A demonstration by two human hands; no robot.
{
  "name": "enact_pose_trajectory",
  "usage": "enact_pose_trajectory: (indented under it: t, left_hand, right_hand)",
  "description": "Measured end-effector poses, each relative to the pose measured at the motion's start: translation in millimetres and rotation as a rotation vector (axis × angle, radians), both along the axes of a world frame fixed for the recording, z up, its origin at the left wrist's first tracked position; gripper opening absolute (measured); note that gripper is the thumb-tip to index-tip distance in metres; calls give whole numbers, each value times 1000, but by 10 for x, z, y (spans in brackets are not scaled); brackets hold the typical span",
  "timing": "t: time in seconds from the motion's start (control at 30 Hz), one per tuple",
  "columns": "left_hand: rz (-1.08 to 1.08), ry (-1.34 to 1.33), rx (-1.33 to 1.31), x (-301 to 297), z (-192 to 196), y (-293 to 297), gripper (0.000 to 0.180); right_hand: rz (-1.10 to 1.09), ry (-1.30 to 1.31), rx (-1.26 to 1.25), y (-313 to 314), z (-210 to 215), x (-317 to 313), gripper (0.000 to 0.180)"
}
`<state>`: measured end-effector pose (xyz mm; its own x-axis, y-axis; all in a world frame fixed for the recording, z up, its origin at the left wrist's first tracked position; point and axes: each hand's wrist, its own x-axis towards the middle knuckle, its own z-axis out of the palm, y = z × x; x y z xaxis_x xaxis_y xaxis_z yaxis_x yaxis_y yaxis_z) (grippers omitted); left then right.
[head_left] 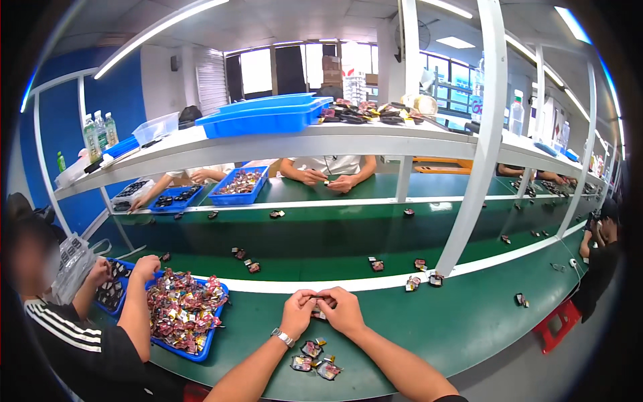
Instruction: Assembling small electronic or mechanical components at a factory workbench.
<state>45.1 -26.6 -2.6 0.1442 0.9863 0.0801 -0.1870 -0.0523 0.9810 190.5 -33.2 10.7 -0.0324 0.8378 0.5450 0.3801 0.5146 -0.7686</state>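
Note:
My left hand [299,313], with a watch on its wrist, and my right hand [343,313] meet over the near edge of the green work surface. Between their closed fingertips they pinch a small red and black part [320,313], mostly covered by the fingers. Three similar parts, each with black, red, silver and yellow bits, lie just below my hands: an upper one [311,348], a left one [301,363] and a right one [328,370]. Their exact kind is too small to tell.
A blue bin [201,354] heaped with such parts stands to my left, beside a co-worker's arm [136,315]. A green conveyor belt [321,234] carries scattered parts beyond a white rail. A white post [469,161] rises at right. People sit opposite under a loaded shelf [281,144].

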Motion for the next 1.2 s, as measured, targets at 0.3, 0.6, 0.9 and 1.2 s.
enact_pose_trajectory:
  t: [0.3, 0.6, 0.9, 1.2]
  left_hand:
    - [-1, 49, 29, -33, -14, 16, 20]
    - [-5, -58, 38, 11, -97, 93, 24]
    - [-9, 11, 61, -83, -35, 57, 20]
    - [-57, -66, 22, -149, -75, 86, 21]
  right_hand:
    - [1, 0, -54, -4, 17, 19, 16]
    - [-441, -10, -49, 1066, -241, 591, 19]
    - [-953, -575, -278, 919, -120, 1011, 50]
    - [-549, -248, 63, 681, -327, 866, 49]
